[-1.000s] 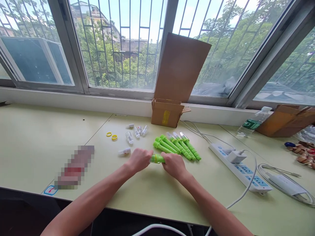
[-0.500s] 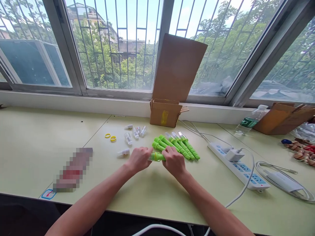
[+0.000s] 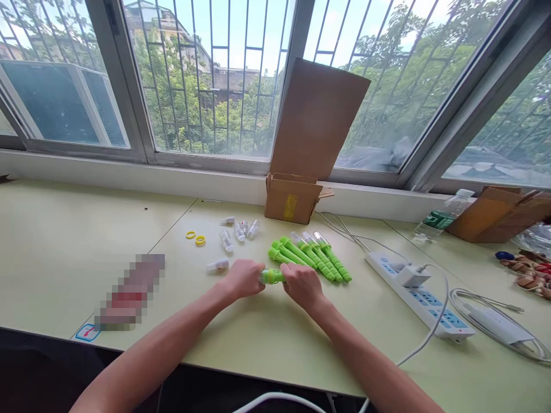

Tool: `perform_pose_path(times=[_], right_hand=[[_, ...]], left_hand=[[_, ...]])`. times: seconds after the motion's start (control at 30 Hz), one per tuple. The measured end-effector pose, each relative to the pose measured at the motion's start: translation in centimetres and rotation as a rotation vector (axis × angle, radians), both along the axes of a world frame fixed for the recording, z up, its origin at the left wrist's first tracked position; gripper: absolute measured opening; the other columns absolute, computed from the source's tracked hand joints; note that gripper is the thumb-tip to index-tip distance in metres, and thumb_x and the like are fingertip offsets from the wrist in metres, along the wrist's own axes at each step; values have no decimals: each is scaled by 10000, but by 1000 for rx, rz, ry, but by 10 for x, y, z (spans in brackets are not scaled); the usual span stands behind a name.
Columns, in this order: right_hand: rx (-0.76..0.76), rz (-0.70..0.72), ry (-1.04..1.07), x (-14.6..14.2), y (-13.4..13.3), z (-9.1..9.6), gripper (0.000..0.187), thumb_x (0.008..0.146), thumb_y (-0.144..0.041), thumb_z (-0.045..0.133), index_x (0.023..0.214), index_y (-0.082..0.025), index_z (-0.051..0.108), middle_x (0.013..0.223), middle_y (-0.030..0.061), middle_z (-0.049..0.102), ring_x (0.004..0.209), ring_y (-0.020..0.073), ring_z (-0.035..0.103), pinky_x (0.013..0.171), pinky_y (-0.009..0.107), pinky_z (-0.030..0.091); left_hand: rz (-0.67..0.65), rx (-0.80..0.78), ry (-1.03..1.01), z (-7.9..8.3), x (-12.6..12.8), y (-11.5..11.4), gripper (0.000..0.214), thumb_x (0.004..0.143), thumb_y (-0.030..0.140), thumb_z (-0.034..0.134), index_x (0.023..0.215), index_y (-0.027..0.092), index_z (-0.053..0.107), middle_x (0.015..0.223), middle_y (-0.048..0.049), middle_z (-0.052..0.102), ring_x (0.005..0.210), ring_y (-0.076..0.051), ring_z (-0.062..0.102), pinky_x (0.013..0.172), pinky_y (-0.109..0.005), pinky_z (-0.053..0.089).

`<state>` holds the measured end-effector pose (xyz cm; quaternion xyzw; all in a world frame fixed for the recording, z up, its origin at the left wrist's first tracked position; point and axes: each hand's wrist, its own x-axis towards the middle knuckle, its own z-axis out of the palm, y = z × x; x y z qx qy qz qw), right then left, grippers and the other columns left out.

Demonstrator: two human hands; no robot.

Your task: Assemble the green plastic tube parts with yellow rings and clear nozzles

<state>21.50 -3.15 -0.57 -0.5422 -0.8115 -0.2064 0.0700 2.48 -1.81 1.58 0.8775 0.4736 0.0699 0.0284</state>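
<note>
Both my hands grip one green plastic tube (image 3: 272, 276) with a ribbed collar, held level just above the table. My left hand (image 3: 246, 277) closes round its clear cap end. Round the green body is my right hand (image 3: 303, 282), fingers wrapped. Behind the hands lie several green tubes (image 3: 293, 252); some bare threaded ends show, and others carry clear caps (image 3: 319, 236). Left of them rest several loose clear caps (image 3: 227, 241), one lying near my left hand. Two yellow rings (image 3: 200, 241) lie farther left.
A cardboard box (image 3: 288, 198) with a raised flap stands against the window sill. To the right are a white power strip (image 3: 419, 295) with cables, a coiled charger (image 3: 499, 324), a water bottle (image 3: 439, 218) and another carton (image 3: 486, 215). A blurred object (image 3: 131, 292) lies at left.
The view has shifted slightly. Both hands keep hold of the same tube, and its clear cap end shows a little differently between them. The other pieces lie as before.
</note>
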Motion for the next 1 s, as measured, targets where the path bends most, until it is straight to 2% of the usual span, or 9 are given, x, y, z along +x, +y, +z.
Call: perform_pose_path(times=[0.23, 0.43, 0.53, 0.63, 0.73, 0.83, 0.9, 1.0], right_hand=[[-187, -69, 54, -3, -4, 3, 139, 772, -193, 496, 716, -191, 623, 708, 58, 694, 616, 190, 604, 510, 290, 202], [-293, -74, 118, -2, -4, 2, 130, 730, -180, 532, 651, -213, 631, 677, 29, 688, 593, 170, 588, 510, 274, 224], [-185, -108, 102, -2, -4, -1, 144, 773, -199, 522, 690, -204, 640, 661, 48, 671, 565, 176, 566, 502, 284, 214], [-3, -80, 66, -2, -3, -4, 144, 796, -158, 511, 724, -182, 633, 660, 60, 659, 550, 172, 544, 509, 291, 204], [186, 13, 12, -2, -2, -6, 172, 773, -63, 504, 678, -163, 607, 619, 55, 627, 550, 158, 512, 536, 290, 202], [341, 94, -16, -4, 0, -8, 208, 785, -33, 490, 656, -158, 595, 588, 46, 598, 548, 148, 484, 555, 291, 194], [377, 112, -20, -5, 0, -8, 210, 793, -38, 487, 660, -159, 595, 586, 42, 592, 549, 147, 477, 558, 293, 188], [306, 78, -18, -4, 0, -8, 193, 772, -41, 487, 660, -161, 588, 599, 47, 599, 549, 155, 485, 551, 295, 192]], left_hand=[[-49, 86, 104, -2, 0, -1, 156, 760, 240, 537, 875, 155, 599, 763, -112, 678, 704, -275, 664, 610, -325, 457], [-93, 195, 170, -4, 3, 0, 136, 805, 118, 458, 885, 128, 568, 763, -126, 664, 708, -271, 661, 611, -331, 463], [-90, 211, 155, -2, 3, 0, 152, 784, 93, 463, 896, 135, 556, 793, -123, 661, 736, -265, 654, 623, -328, 456], [-62, 145, 53, 0, 1, 0, 122, 767, 208, 532, 878, 162, 553, 786, -87, 656, 728, -247, 642, 596, -299, 430], [-46, -24, -81, 4, -5, 1, 187, 731, 365, 581, 781, 188, 554, 723, -33, 637, 662, -202, 613, 526, -258, 369], [-71, -270, -159, 7, -10, 2, 183, 693, 365, 596, 696, 188, 550, 647, 7, 603, 587, -148, 572, 486, -234, 328], [-91, -368, -175, 8, -12, 3, 118, 682, 302, 581, 684, 187, 553, 619, 20, 587, 559, -129, 556, 473, -227, 315], [-60, -257, -139, 7, -9, 3, 67, 659, 249, 570, 694, 192, 565, 656, 6, 608, 598, -151, 578, 477, -236, 313]])
